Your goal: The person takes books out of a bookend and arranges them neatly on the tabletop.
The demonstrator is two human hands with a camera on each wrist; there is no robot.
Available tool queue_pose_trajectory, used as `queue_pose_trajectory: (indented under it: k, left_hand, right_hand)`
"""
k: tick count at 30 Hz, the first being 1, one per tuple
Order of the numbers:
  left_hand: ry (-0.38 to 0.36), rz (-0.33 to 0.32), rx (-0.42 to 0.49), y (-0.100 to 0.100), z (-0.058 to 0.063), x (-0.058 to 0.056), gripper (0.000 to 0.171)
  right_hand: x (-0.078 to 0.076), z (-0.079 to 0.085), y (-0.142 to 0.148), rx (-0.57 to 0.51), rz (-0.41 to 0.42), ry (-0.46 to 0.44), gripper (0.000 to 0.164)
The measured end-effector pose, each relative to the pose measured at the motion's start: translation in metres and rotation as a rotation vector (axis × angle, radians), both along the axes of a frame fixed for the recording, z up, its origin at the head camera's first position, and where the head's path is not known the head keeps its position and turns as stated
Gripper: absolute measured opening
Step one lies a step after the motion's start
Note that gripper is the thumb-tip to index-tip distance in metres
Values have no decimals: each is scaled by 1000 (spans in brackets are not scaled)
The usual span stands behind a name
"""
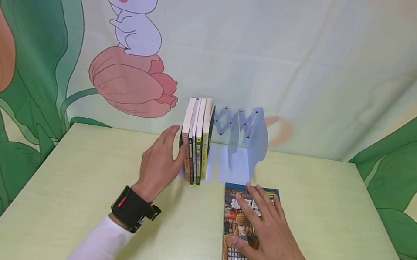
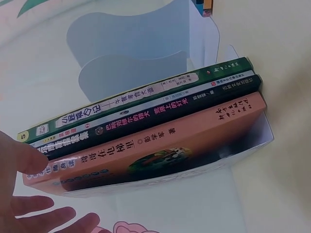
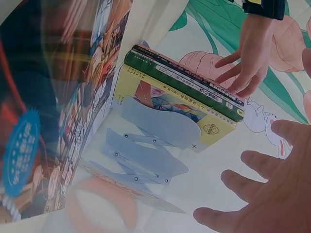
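Several upright books (image 1: 195,146) stand packed in the left section of a pale blue expandable bookend (image 1: 241,160). My left hand (image 1: 159,163) is beside their left side, fingers extended and thumb right at the orange spine (image 2: 160,145) of the outermost book. A yellow-covered book (image 3: 170,104) forms the right end of the row, against a bookend plate. My right hand (image 1: 272,230) spreads its fingers over a book with a detective on its cover (image 1: 229,255), lying on the table in front of the bookend. In the right wrist view, those fingers (image 3: 243,184) are spread and grip nothing.
The bookend's right sections, with upright plates (image 1: 258,132) and crossed metal links (image 1: 225,121), hold no books. Behind the pale table (image 1: 84,201) hangs a cloth printed with a rabbit (image 1: 136,15) and flowers.
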State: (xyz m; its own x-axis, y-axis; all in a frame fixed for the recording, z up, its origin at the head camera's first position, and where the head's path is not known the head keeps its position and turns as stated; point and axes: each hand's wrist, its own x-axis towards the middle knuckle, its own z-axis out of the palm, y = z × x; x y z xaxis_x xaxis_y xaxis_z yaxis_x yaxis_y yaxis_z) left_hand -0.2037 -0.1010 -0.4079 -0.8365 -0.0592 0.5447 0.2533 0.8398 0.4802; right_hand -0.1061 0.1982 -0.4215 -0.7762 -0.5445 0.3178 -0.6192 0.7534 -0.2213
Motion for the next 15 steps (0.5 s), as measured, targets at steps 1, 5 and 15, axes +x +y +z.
queue_pose_trajectory:
  k: [1,5,15]
  left_hand:
    - [1,0,2,1,0,-1,51]
    - [-6,2,11,3,-2,-4,49]
    - [-16,3,9,7,1,-9,47]
  right_hand:
    - [0,0,0,0,-1,2,79]
    - [1,0,0,0,0,-4,79]
    - [2,1,2,25,0,14,77]
